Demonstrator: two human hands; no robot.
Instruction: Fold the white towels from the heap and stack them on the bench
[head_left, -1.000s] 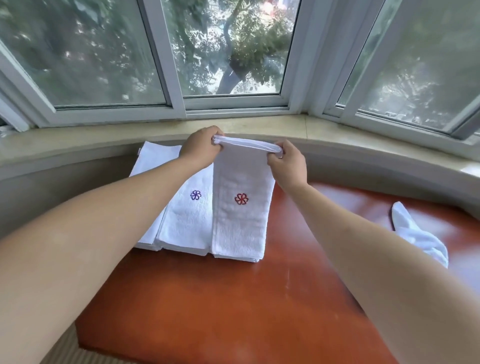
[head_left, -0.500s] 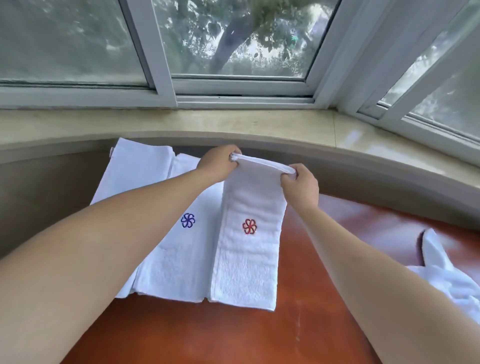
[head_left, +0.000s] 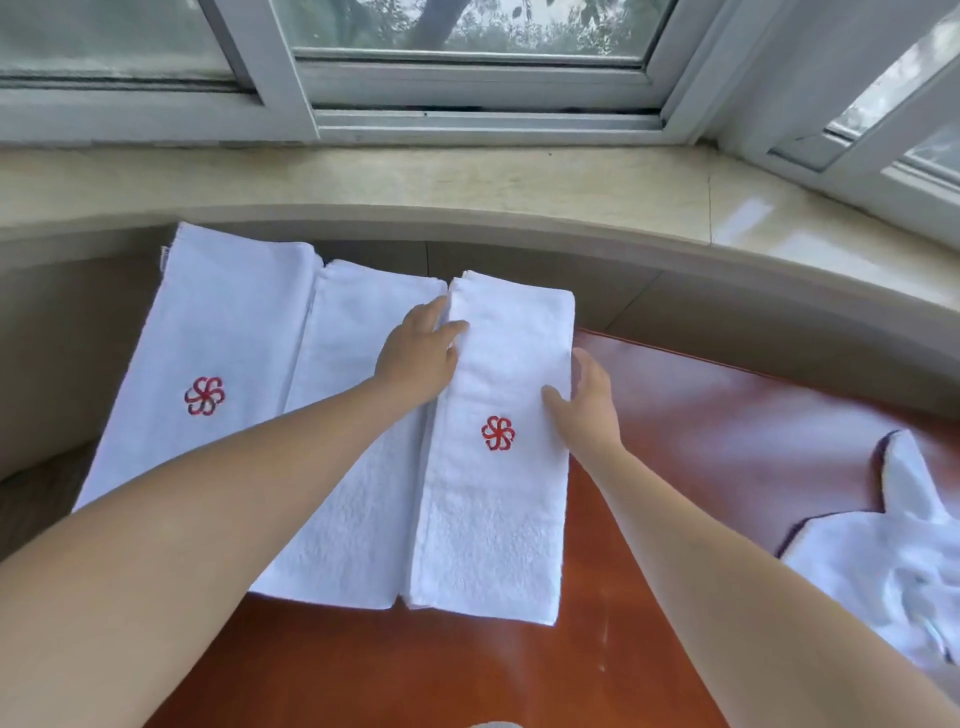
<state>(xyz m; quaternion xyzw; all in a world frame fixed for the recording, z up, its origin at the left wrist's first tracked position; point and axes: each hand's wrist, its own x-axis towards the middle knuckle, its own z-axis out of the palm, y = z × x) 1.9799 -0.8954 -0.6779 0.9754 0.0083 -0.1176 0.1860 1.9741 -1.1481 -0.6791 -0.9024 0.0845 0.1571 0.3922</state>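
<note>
Left grip: the left hand (head_left: 418, 353) is laid flat with straight fingers on the left edge of the right folded towel (head_left: 498, 467); nothing is held.
Right grip: the right hand (head_left: 584, 402) is spread loosely against that towel's right edge, thumb on top.
Left folded towel (head_left: 208, 353): laid flat, red flower mark shown.
Middle folded towel (head_left: 353, 499): partly covered by the left forearm.
Counter (head_left: 701, 415): red-brown, carrying all three.
Towel heap (head_left: 893, 561): seen rumpled at far right.
</note>
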